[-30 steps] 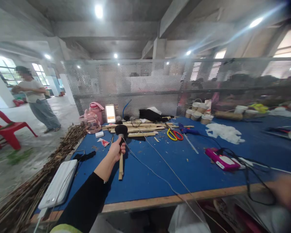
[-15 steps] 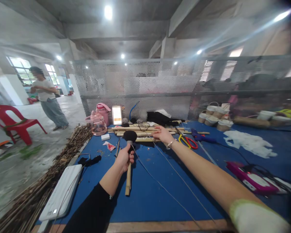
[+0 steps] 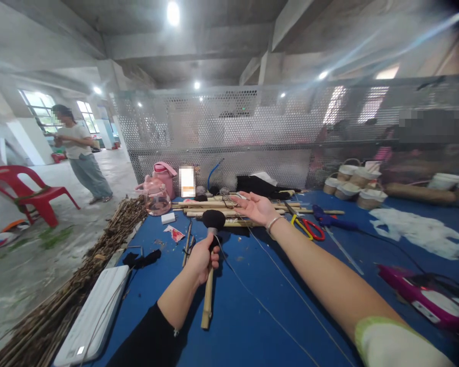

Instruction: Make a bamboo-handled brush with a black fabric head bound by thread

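My left hand (image 3: 203, 260) is wrapped round a pale bamboo stick (image 3: 207, 306) with a round black padded head (image 3: 213, 219), a small mallet by its look. A grey band sits at the neck below the head. From that neck a thin cord (image 3: 265, 308) droops to the lower right, out of view. A second strand rises to the fingers of my right hand (image 3: 254, 206), which is turned palm up over several bamboo sticks (image 3: 199, 207). Its fingers seem to pinch this cord, though the grip is hard to make out.
Scissors (image 3: 308, 229) and a blue glue gun (image 3: 331, 218) lie right of my right hand. White gloves (image 3: 418, 229), paper cups (image 3: 348, 189) and a magenta device (image 3: 424, 298) are farther right. At left are a power bank (image 3: 94, 316), a glass teapot (image 3: 158, 199) and a person (image 3: 78, 148) standing.
My right hand has turned its palm upward. My left hand keeps its hold on the mallet. The view has shifted slightly, moving the right-hand items outward.
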